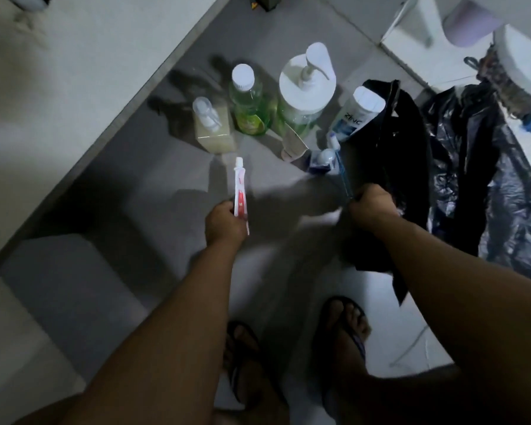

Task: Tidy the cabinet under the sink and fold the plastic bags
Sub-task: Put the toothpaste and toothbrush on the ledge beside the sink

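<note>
we see glossy crinkled black plastic bags (485, 167), a smooth clear green plastic bottle (249, 102) with white cap, our big white plastic pump bottle (305, 90), shiny plastic toothpaste tube (239, 188), matt smooth grey floor (154, 191), rubbery flip-flops (347, 329)

Both hands forward on outstretched forearms, left (224, 223) and right (370, 207) each curled closed.
</note>
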